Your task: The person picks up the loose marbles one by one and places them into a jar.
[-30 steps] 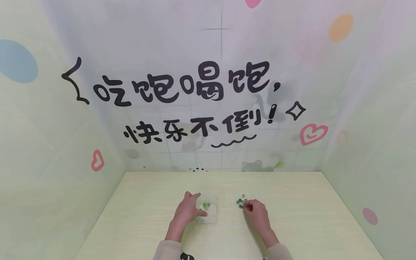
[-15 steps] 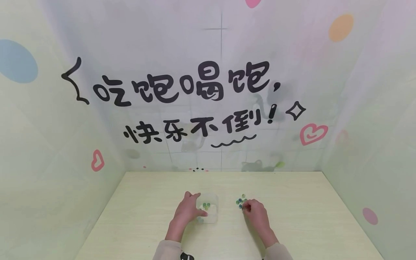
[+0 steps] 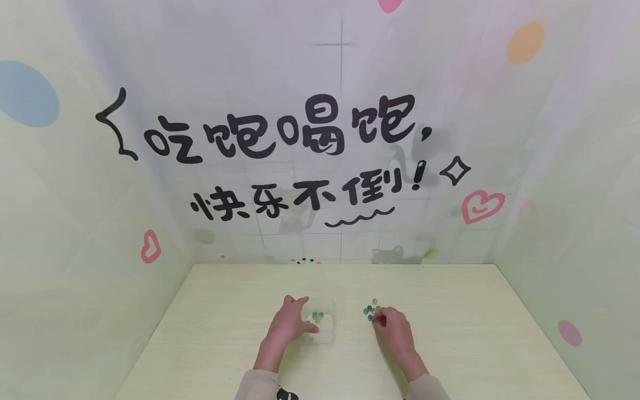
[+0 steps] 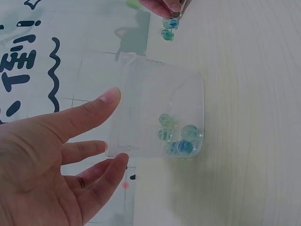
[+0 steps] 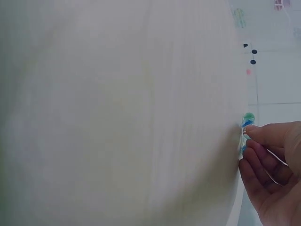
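A small clear plastic box (image 3: 325,328) sits on the pale wooden table (image 3: 225,333) with several green and blue glass marbles (image 4: 178,137) in one corner. My left hand (image 3: 303,315) holds the box by its left side; in the left wrist view, left hand (image 4: 116,128) has its thumb at the far edge and fingers at the near edge. To the right lies a loose cluster of marbles (image 3: 370,309). My right hand (image 3: 378,318) has curled fingertips pinching a marble (image 5: 245,133) at the cluster's near edge, beside a green marble (image 5: 248,117).
Pale walls with black lettering and coloured shapes close in the table at the back (image 3: 320,166), left (image 3: 75,250) and right (image 3: 575,250). Bare tabletop (image 3: 475,333) lies right of the marbles and left of the box.
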Demonstrator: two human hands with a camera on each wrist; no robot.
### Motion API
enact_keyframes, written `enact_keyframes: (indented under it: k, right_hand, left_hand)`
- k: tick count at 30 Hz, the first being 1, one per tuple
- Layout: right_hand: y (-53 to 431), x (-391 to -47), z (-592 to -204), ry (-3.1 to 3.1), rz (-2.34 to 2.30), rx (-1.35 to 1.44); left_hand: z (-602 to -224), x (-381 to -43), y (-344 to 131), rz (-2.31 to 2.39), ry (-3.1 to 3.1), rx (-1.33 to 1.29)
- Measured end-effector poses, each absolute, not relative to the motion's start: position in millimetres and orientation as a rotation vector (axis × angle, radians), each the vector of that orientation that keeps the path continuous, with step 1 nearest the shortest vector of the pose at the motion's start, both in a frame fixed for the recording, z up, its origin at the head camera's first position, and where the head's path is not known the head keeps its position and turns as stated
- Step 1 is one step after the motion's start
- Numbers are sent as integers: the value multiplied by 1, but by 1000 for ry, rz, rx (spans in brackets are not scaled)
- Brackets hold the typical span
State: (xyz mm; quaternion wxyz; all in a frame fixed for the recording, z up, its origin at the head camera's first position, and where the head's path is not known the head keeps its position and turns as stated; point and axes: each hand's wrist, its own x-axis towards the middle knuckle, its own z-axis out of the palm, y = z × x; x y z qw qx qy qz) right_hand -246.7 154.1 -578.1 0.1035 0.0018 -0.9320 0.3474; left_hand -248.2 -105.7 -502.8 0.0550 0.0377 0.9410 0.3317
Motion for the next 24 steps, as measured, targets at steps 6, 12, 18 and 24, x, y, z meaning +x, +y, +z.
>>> enact_keyframes:
  k: [6, 12, 18, 24]
  right_hand:
    - [155, -246, -578, -2742, 1080, -11]
    - [154, -245, -575, -2741, 1087, -34]
    - [153, -245, -574, -2729, 1087, -22]
    - [151, -244, -569, -2711, 1099, -8]
  left_hand:
    - [-503, -248, -106, 1025, 2851, 111]
    - [-501, -246, -107, 1037, 2847, 107]
    - [-500, -246, -108, 1049, 2841, 112]
    - [-500, -247, -108, 1042, 2839, 117]
